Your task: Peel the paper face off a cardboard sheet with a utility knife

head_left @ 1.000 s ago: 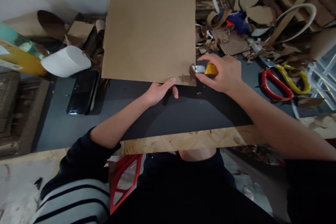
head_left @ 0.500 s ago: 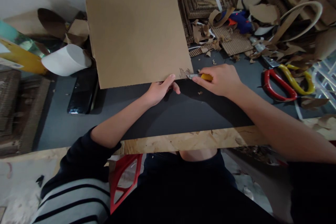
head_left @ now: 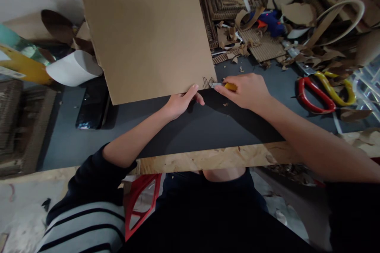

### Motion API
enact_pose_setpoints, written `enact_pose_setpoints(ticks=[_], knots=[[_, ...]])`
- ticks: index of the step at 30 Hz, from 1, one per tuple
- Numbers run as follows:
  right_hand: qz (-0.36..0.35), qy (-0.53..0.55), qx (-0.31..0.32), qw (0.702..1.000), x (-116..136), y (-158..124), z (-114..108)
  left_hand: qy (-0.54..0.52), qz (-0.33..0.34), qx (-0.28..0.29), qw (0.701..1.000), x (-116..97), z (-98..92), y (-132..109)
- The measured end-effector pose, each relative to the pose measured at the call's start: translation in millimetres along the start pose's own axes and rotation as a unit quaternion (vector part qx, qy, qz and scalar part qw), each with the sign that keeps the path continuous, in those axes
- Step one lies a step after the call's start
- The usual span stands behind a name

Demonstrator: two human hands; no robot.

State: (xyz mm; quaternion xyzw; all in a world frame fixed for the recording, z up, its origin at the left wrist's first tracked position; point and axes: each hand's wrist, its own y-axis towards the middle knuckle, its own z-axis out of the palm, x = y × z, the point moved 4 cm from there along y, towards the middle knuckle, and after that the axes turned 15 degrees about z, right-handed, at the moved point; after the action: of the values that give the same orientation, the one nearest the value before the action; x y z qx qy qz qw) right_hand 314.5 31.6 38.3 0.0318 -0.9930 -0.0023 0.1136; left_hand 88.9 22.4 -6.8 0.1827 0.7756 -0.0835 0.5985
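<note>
A large sheet of brown cardboard [head_left: 145,35] is held up over the dark table, its near edge towards me. My left hand [head_left: 182,101] grips that edge, thumb on top and fingers beneath. Close by on the right, my right hand [head_left: 247,90] is closed around a yellow utility knife [head_left: 230,86]. The knife's blade touches the near right corner of the sheet, where dark short marks or cuts show and the corrugation seems exposed. Its handle is mostly hidden in my fist.
Red-and-yellow-handled scissors [head_left: 316,95] lie at the right, beside cardboard scraps [head_left: 267,43] and a blue glue gun [head_left: 271,23]. On the left are a black phone [head_left: 92,106], a white paper roll [head_left: 73,69] and a yellow container [head_left: 28,65]. A wooden edge [head_left: 208,158] borders the table.
The cardboard has turned slightly, its far end swinging left and its near left corner dropping a little. My right hand and the knife have shifted slightly left.
</note>
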Motion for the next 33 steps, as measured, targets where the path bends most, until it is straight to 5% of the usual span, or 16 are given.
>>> enact_pose_setpoints(ticks=[17,33], knots=[[-0.027,0.024,-0.069,0.997,4.5,-7.5,0.5,-0.006,-0.028,-0.028,0.999,-1.7,0.3,1.4],[0.007,0.021,-0.070,0.997,0.5,-3.9,8.1,-0.021,-0.022,-0.031,0.999,-1.7,2.2,2.8]])
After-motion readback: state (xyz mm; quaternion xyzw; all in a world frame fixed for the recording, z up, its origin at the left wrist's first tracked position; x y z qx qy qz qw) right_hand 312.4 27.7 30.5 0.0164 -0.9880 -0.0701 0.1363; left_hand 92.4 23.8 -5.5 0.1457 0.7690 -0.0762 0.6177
